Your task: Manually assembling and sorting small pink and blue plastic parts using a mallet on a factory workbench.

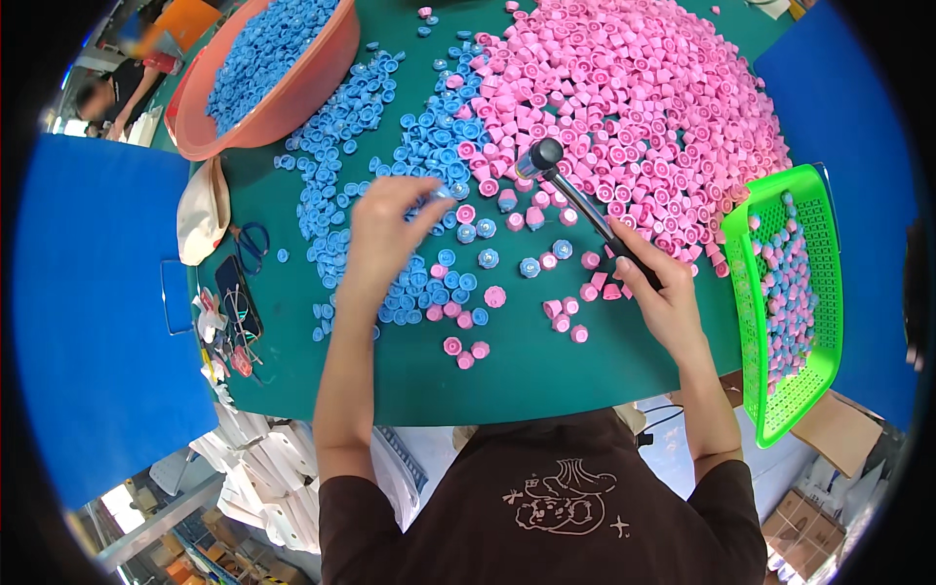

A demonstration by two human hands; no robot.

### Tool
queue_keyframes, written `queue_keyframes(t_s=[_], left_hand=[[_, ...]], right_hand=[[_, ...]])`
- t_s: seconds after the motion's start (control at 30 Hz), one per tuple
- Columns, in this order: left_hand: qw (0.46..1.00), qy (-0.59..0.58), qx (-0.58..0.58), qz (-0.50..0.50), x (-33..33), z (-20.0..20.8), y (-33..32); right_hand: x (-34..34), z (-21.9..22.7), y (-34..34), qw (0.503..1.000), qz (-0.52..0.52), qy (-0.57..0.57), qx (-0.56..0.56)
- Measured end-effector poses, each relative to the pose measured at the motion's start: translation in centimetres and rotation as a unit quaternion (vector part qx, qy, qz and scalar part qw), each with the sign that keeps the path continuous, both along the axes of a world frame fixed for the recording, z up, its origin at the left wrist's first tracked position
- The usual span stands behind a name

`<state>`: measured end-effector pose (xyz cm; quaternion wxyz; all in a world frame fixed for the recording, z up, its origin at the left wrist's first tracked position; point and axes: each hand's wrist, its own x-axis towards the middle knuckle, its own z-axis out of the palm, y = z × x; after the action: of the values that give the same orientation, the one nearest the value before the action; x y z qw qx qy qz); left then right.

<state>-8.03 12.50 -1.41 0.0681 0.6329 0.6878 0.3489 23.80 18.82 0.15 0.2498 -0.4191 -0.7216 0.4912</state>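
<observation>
Right hand (pixel 668 297) is wrapped round the lower black grip of a mallet (pixel 587 205), near its butt, seemingly so the head reaches mid-table while the wrist stays back from the loose parts. The mallet head stands at the seam between blue and pink stock; contact with anything beneath cannot be confirmed from where I stand. Left hand (pixel 382 229) is narrowed, thumb and forefinger pinching a small blue piece (pixel 441 193), partly blurred; a fingertip hold suits so slight a part. Blue caps (pixel 441 136) lie spread on the left and pink cups (pixel 624 107) are heaped on the right, each colour presumably grouped for easy picking. A salmon basin (pixel 327 73) with more blue caps stands at the far left. A green basket (pixel 795 414) of mixed pink and blue parts sits by the right hand, its near end appearing to overhang the table edge. As to room: bare green table (pixel 409 380) shows between the scattered pieces and the near edge, where the brown shirt (pixel 565 458) comes close. Sideways travel is tighter: the basket wall bounds the right, the phone (pixel 232 278) and pouch (pixel 203 214) the left, and the pink heap limits forward movement.
</observation>
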Motion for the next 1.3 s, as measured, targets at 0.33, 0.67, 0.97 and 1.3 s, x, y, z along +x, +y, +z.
queue_keyframes(t_s=[0.33,0.67,0.97,1.3], left_hand=[[0.993,0.041,-0.103,-0.044,2.0,0.4,0.4],[0.986,-0.019,-0.164,-0.019,1.9,1.0,0.6],[0.969,-0.157,-0.103,0.158,-2.2,4.7,-2.8],[0.986,-0.074,-0.068,0.136,-6.1,1.2,-1.7]], right_hand=[[-0.6,-0.3,-0.7,0.999,0.034,0.005,0.033],[-0.9,-0.5,-1.0,0.998,0.051,-0.021,0.034],[-3.4,1.8,-1.3,0.968,0.129,-0.133,0.169],[-2.8,1.4,-0.7,0.997,0.063,-0.002,0.037]])
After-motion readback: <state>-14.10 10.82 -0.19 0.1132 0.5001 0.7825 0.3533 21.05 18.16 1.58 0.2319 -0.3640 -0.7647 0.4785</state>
